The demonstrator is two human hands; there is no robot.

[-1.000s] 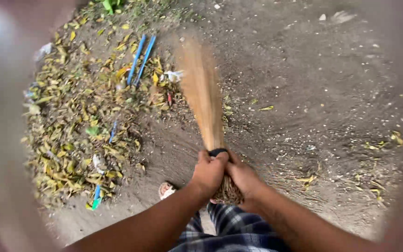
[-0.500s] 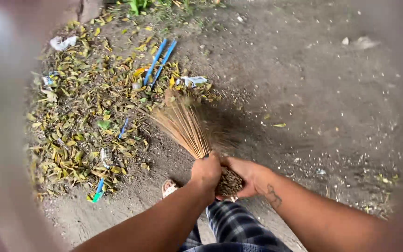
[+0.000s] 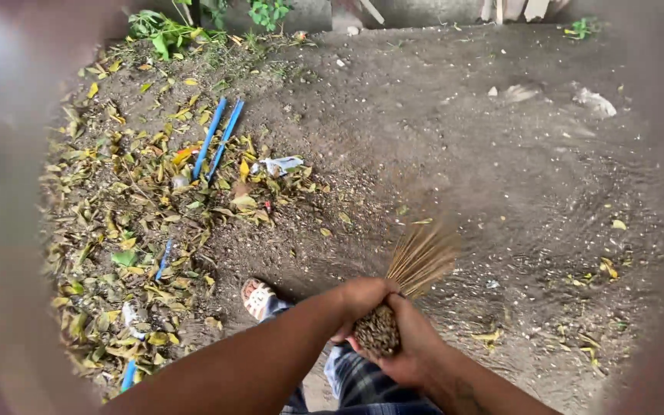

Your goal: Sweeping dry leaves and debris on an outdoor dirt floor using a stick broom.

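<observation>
Both hands, left hand point(image 3: 363, 296) and right hand point(image 3: 409, 350), clamp stick broom point(image 3: 401, 292) butt; keep bristles low, sweep toward leaf pile point(image 3: 140, 223)

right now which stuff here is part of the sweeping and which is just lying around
In use:
- stick broom, held at its bound end by left hand and right hand
- pile of dry leaves heaped on the left
- dirt ground

Just lying about:
- two blue sticks on the leaves
- white scrap
- green plants at the far edge
- sandalled foot
</observation>
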